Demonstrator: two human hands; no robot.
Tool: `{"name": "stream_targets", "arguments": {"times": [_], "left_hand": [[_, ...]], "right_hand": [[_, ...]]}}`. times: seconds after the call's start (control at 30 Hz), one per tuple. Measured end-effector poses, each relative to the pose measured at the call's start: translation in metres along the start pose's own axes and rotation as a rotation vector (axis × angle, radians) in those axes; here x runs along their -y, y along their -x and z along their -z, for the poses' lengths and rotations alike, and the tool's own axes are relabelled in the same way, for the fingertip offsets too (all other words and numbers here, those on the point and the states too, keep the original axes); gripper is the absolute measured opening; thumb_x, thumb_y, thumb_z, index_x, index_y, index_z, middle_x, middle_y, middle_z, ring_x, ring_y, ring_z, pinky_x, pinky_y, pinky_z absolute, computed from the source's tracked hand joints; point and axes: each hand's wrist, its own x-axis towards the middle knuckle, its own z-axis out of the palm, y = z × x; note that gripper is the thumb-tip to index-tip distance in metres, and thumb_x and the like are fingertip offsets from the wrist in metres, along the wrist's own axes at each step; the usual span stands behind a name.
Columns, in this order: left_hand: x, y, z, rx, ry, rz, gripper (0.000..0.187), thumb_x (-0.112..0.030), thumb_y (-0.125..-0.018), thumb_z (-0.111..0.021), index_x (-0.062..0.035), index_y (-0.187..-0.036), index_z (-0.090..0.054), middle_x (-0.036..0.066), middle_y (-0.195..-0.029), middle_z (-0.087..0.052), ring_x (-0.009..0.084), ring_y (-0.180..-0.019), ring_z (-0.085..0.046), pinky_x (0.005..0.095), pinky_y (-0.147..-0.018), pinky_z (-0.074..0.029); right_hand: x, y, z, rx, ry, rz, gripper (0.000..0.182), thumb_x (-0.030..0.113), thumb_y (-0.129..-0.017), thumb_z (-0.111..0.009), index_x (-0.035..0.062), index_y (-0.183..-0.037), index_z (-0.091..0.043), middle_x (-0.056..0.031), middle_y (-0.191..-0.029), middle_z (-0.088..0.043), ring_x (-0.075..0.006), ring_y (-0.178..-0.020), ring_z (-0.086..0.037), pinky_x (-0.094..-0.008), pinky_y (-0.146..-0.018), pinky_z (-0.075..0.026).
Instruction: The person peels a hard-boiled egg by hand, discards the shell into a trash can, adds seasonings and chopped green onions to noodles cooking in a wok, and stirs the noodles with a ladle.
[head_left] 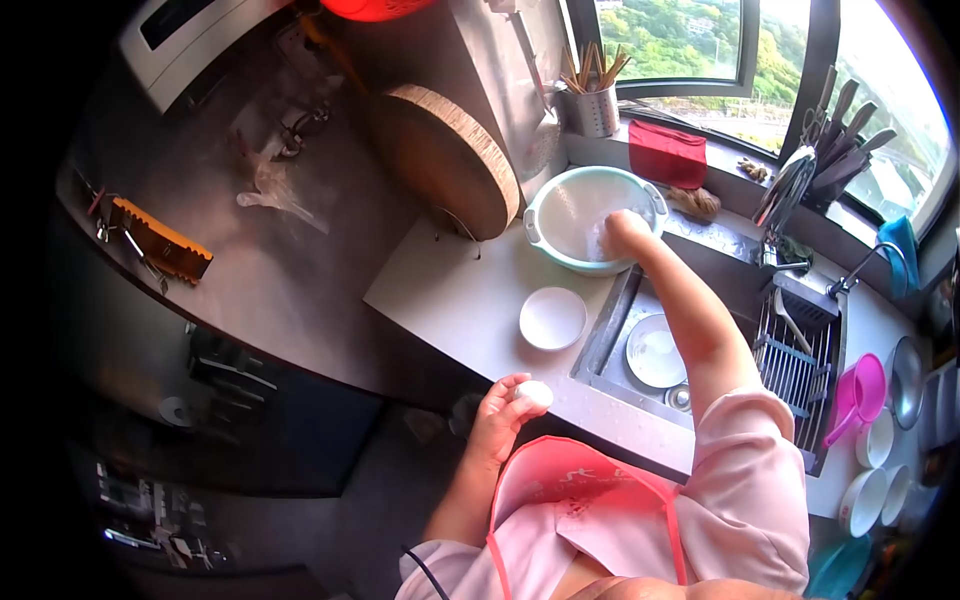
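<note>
My left hand (500, 412) is closed around a small white round object (535, 396), held in front of the pink apron; its kind I cannot make out. My right hand (627, 236) reaches down into a pale green-rimmed basin (545, 249) at the counter's far corner. Its fingers are at some whitish, see-through stuff (598, 243) inside, and the fingertips are hidden. A white bowl (553, 319) stands on the counter between the two hands. Under my right forearm, a white plate (655, 350) lies in the metal sink.
A large round chopping board (450, 160) leans at the wall left of the basin. On the windowsill stand a chopstick holder (596, 110) and a knife block (835, 175). To the right are a dish rack (790, 350), a pink ladle (862, 385) and several bowls (864, 500).
</note>
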Motion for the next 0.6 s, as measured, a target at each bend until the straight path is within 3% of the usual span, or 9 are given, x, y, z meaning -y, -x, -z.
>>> {"name": "stream_targets", "arguments": {"times": [0.03, 0.2, 0.27, 0.3, 0.33, 0.47, 0.5, 0.53, 0.6], "left_hand": [[-0.001, -0.003, -0.002, 0.002, 0.011, -0.002, 0.041, -0.005, -0.077, -0.063, -0.0029, -0.114, -0.045, 0.017, -0.105, -0.057, 0.0251, -0.096, -0.060, 0.0349, -0.080, -0.052], [-0.007, -0.031, -0.024, 0.068, -0.036, -0.005, 0.039, -0.002, -0.079, -0.061, -0.0027, -0.115, -0.045, 0.014, -0.106, -0.056, 0.0232, -0.096, -0.059, 0.0358, -0.083, -0.050], [-0.006, -0.047, -0.031, 0.124, -0.043, 0.002, 0.040, 0.000, -0.077, -0.062, -0.0027, -0.114, -0.046, 0.013, -0.106, -0.056, 0.0229, -0.096, -0.058, 0.0358, -0.085, -0.049], [-0.007, -0.056, -0.036, 0.168, -0.036, 0.017, 0.041, 0.001, -0.077, -0.062, -0.0028, -0.114, -0.046, 0.013, -0.106, -0.057, 0.0228, -0.096, -0.058, 0.0353, -0.085, -0.049], [-0.007, -0.063, -0.041, 0.215, -0.030, 0.033, 0.041, 0.002, -0.076, -0.062, -0.0029, -0.113, -0.046, 0.013, -0.105, -0.057, 0.0228, -0.096, -0.059, 0.0348, -0.085, -0.049], [-0.005, -0.085, -0.062, 0.344, -0.003, 0.092, 0.042, 0.004, -0.075, -0.063, -0.0026, -0.113, -0.047, 0.011, -0.106, -0.057, 0.0197, -0.098, -0.057, 0.0319, -0.088, -0.047], [-0.006, -0.087, -0.069, 0.387, 0.001, 0.111, 0.043, 0.004, -0.075, -0.062, -0.0023, -0.115, -0.046, 0.011, -0.106, -0.057, 0.0196, -0.098, -0.057, 0.0317, -0.088, -0.046], [-0.006, -0.090, -0.073, 0.433, 0.003, 0.126, 0.045, 0.004, -0.075, -0.062, -0.0019, -0.116, -0.045, 0.011, -0.106, -0.057, 0.0195, -0.099, -0.056, 0.0315, -0.089, -0.046], [-0.001, -0.097, -0.075, 0.484, -0.028, 0.148, 0.047, 0.005, -0.075, -0.062, -0.0014, -0.118, -0.044, 0.013, -0.106, -0.056, 0.0203, -0.099, -0.057, 0.0318, -0.090, -0.045]], "right_hand": [[-0.001, 0.006, 0.002, -0.179, -0.262, -0.143, 0.022, 0.026, -0.078, -0.056, 0.0081, -0.080, -0.069, -0.0140, -0.086, -0.066, -0.0301, -0.093, -0.061, -0.0444, -0.087, -0.042], [-0.002, 0.079, 0.047, -0.067, -0.100, -0.088, 0.037, 0.046, -0.076, -0.061, 0.0119, -0.088, -0.069, -0.0142, -0.097, -0.064, -0.0281, -0.094, -0.059, -0.0590, -0.094, -0.028], [-0.013, 0.109, 0.046, -0.356, -0.340, 0.043, 0.041, 0.045, -0.075, -0.062, 0.0134, -0.102, -0.066, -0.0152, -0.102, -0.063, -0.0289, -0.094, -0.059, -0.0520, -0.097, -0.032], [-0.020, 0.123, 0.058, -0.102, -0.610, -0.034, 0.046, 0.043, -0.077, -0.063, 0.0107, -0.110, -0.061, -0.0152, -0.103, -0.063, -0.0263, -0.093, -0.060, -0.0417, -0.093, -0.040], [-0.028, 0.138, 0.051, -0.122, -0.881, 0.024, 0.043, 0.037, -0.080, -0.062, 0.0058, -0.109, -0.061, -0.0145, -0.101, -0.063, -0.0227, -0.091, -0.061, -0.0336, -0.083, -0.047], [-0.042, 0.192, -0.010, -0.082, -2.009, -0.191, 0.027, 0.029, -0.085, -0.058, 0.0055, -0.096, -0.063, -0.0105, -0.091, -0.065, -0.0182, -0.084, -0.063, -0.0316, -0.072, -0.048], [-0.066, 0.187, -0.081, -0.040, -1.317, -0.470, 0.027, 0.028, -0.085, -0.056, 0.0037, -0.095, -0.063, -0.0130, -0.091, -0.066, -0.0222, -0.086, -0.064, -0.0336, -0.072, -0.050], [-0.059, 0.207, -0.083, -0.064, -1.314, -0.505, 0.027, 0.028, -0.085, -0.056, 0.0037, -0.095, -0.063, -0.0130, -0.091, -0.066, -0.0222, -0.086, -0.064, -0.0336, -0.072, -0.050], [-0.025, 0.240, -0.078, -0.066, -0.483, -0.345, 0.037, 0.018, -0.076, -0.064, 0.0001, -0.109, -0.059, -0.0107, -0.085, -0.066, -0.0198, -0.079, -0.063, -0.0329, -0.073, -0.050]]}}
